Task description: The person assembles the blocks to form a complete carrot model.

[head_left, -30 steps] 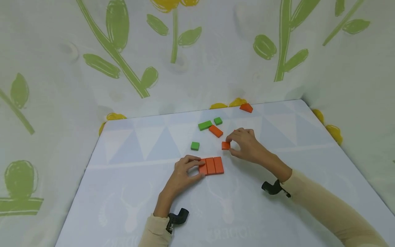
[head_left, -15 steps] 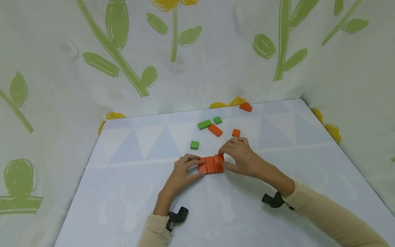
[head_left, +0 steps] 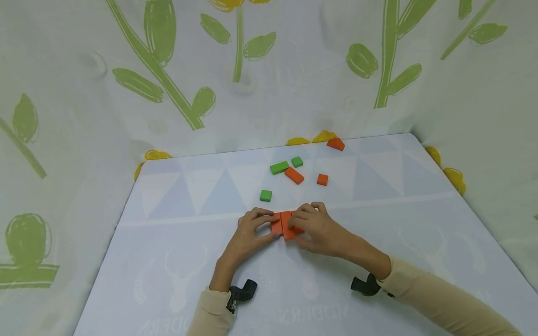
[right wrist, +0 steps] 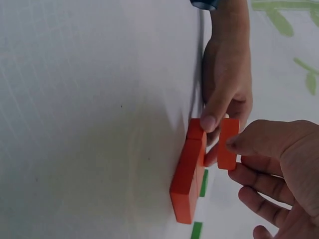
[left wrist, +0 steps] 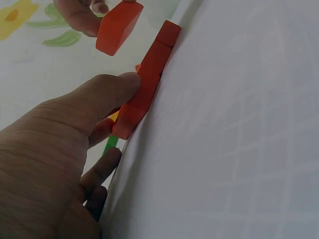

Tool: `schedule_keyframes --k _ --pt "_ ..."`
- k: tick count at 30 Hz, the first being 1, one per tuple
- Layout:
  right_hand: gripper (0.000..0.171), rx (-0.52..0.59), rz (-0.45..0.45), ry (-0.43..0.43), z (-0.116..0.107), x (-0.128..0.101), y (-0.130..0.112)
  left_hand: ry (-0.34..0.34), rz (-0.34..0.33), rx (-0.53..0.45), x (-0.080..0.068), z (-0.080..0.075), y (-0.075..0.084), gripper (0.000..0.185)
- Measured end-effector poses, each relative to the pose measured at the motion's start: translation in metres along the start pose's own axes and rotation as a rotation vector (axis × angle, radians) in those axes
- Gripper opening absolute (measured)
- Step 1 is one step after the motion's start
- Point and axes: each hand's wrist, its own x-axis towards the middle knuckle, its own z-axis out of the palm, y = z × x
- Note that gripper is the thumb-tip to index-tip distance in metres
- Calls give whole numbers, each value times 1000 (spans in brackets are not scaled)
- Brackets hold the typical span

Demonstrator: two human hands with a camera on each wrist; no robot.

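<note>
Head view, orange blocks: three flat orange blocks lie side by side in a row [head_left: 282,225] on the white table [head_left: 168,261], and a small orange block [head_left: 298,227] is held at the row's right end.
Head view, loose pieces: an orange bar [head_left: 293,175], a small orange square [head_left: 322,179] and an orange wedge [head_left: 335,143] at the far edge; a green bar [head_left: 279,167] and two green squares, one [head_left: 297,162] beside that bar and one [head_left: 265,195] nearer the hands.
Head view, left hand [head_left: 248,233]: fingers curled on the row's left end, steadying it.
Head view, right hand [head_left: 317,229]: fingers closed round the small orange block, covering the row's right end.
Head view, surroundings: white cloth with green stems and yellow flowers [head_left: 159,70] stands behind the table; a dark strap mount sits on each wrist.

Left wrist view, row [left wrist: 147,84]: the thumb [left wrist: 107,92] presses on the row's near end.
Left wrist view, small block [left wrist: 117,27]: held tilted above the row's far end by the other hand's fingers [left wrist: 79,15].

Right wrist view, small block [right wrist: 228,143]: pinched by the thumb [right wrist: 254,139], just beside the row [right wrist: 192,169] and not flat on it.
Right wrist view, left hand [right wrist: 224,89]: a fingertip rests on the row's far end.
Right wrist view, blocked: the hands hide most of the loose pieces; only green slivers show below the row.
</note>
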Motion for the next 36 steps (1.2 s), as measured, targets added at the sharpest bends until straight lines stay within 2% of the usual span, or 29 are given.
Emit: schedule_keyframes --k 21,32,36 --pt "29 -127 -79 32 22 -1 -3 5 11 3 1 2 1 37" --pt "30 -122 -95 48 29 -2 -2 13 33 20 1 0 1 38" --pt "30 -87 -68 42 25 -1 -1 14 31 10 0 0 1 38"
